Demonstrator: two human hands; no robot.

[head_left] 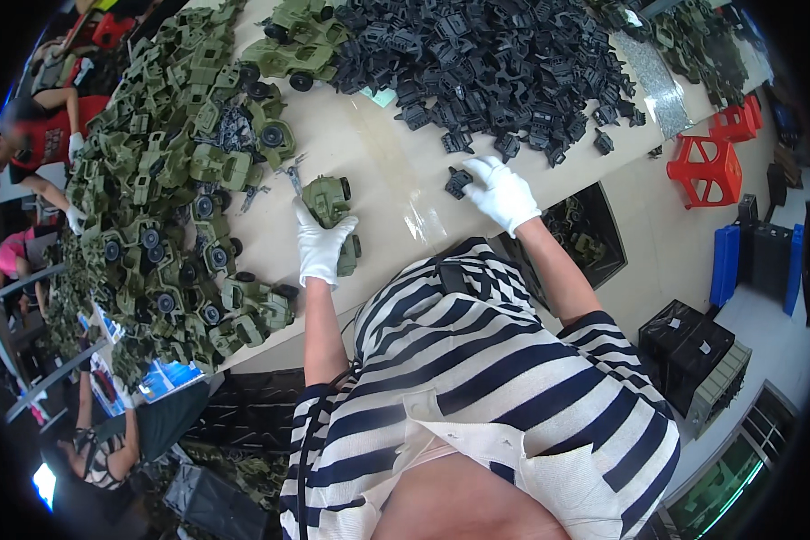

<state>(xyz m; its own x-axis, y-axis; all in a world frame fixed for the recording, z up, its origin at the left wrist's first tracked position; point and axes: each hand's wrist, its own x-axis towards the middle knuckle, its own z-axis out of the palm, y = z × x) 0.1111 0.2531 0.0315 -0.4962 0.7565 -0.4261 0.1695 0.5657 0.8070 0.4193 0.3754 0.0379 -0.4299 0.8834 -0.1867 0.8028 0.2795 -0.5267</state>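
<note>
On the pale desk [382,180], a green toy vehicle [326,198] sits between the thumb and fingers of the white-gloved left hand [322,247], parted to its width and closed on its sides; the right hand [507,200] has its fingertips at a small black part [458,184], whether pinching it I cannot tell; the left hand hides the vehicle's near end; the heap of black parts [495,72] is cut off above.

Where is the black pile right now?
In the head view, the black pile is at the top, right of centre, on the table, beyond your right hand and right of the green vehicles.
</note>
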